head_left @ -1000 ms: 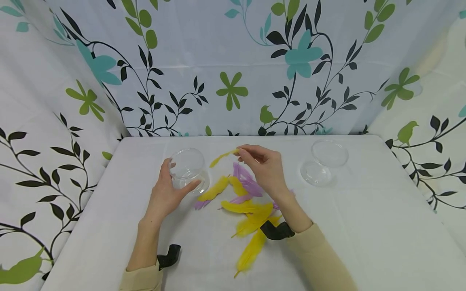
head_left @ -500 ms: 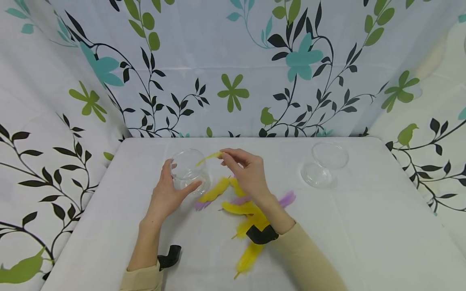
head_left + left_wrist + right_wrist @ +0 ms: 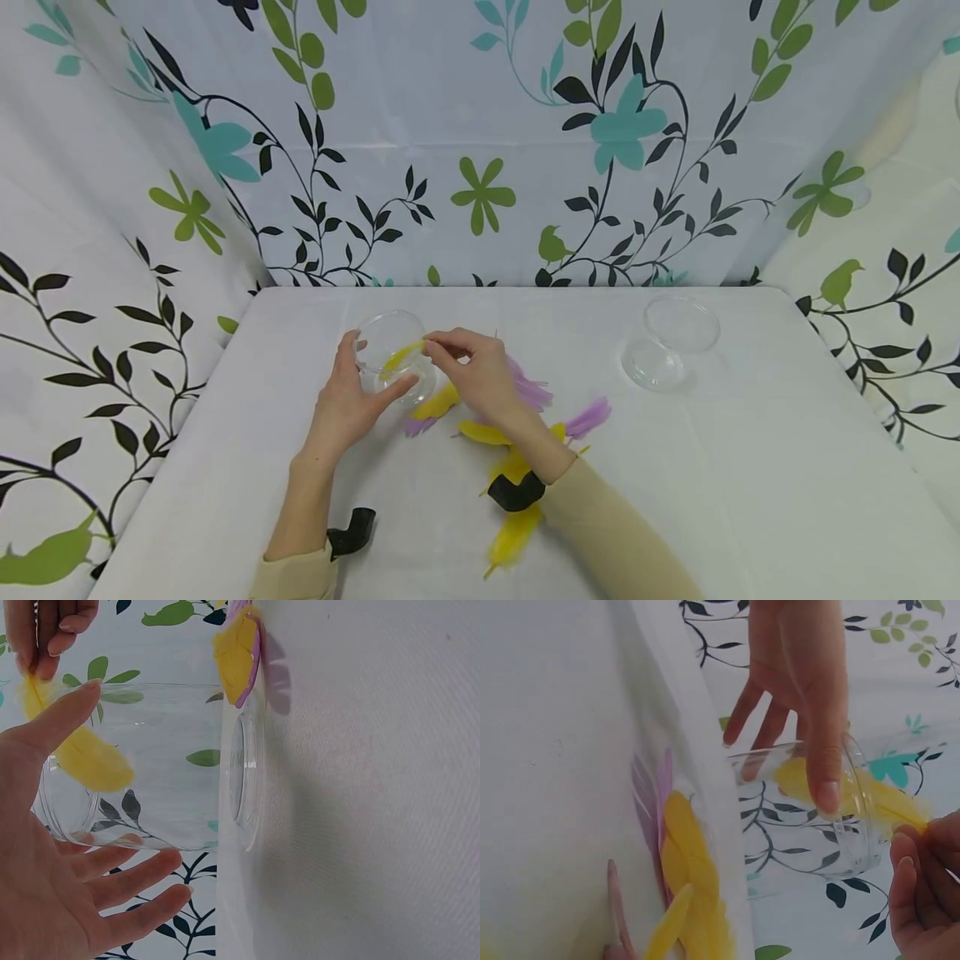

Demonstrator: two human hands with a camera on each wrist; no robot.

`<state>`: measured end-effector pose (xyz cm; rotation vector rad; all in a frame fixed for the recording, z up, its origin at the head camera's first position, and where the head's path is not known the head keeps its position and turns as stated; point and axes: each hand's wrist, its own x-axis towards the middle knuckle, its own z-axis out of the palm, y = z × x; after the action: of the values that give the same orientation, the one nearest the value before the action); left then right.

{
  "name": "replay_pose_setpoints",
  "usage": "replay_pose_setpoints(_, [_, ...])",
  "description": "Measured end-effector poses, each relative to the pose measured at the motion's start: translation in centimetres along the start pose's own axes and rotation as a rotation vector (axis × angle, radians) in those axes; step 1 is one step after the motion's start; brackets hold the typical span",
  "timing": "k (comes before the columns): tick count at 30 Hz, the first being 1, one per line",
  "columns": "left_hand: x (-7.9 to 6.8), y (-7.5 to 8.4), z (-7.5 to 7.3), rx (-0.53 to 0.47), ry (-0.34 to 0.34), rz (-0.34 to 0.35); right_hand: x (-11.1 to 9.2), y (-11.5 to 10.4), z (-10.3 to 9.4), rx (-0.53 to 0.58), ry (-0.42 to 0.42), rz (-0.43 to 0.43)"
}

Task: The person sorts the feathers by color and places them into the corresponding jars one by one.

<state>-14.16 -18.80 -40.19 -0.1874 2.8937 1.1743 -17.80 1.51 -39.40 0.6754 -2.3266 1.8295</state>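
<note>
A clear glass jar (image 3: 169, 814) stands upright on the table at the left, its wide mouth facing up. My left hand (image 3: 343, 407) holds it near the rim, thumb on one side and spread fingers on the other. Between thumb and fingertips, my right hand (image 3: 480, 375) pinches a yellow feather (image 3: 94, 761) by its quill end. The feather's broad end hangs down inside the jar's mouth, while the quill and right fingertips stay above the rim. Loose yellow feathers (image 3: 513, 537) and purple feathers (image 3: 588, 418) lie on the table beneath and beside the right forearm, which partly hides them.
A second clear glass jar (image 3: 652, 368) stands at the back right of the white-covered table (image 3: 750, 483). Behind the table hangs a leaf-patterned curtain (image 3: 420, 108). Black wrist mounts (image 3: 352, 532) stick out from both sleeves.
My right hand has moved left with the yellow feather, from above the feather pile to the jar, and lowered the feather into its mouth. The left hand has kept its hold.
</note>
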Motion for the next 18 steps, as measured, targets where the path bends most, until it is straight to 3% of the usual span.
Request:
replay_pose_setpoints(7, [-0.11,-0.01,0.15,-0.005,0.005,0.013,-0.02,0.63,0.91,-0.051,-0.031,-0.004])
replay_pose_setpoints(18, [-0.11,-0.02,0.01,0.003,0.011,0.019,-0.33,0.79,0.66,-0.032,-0.054,0.000])
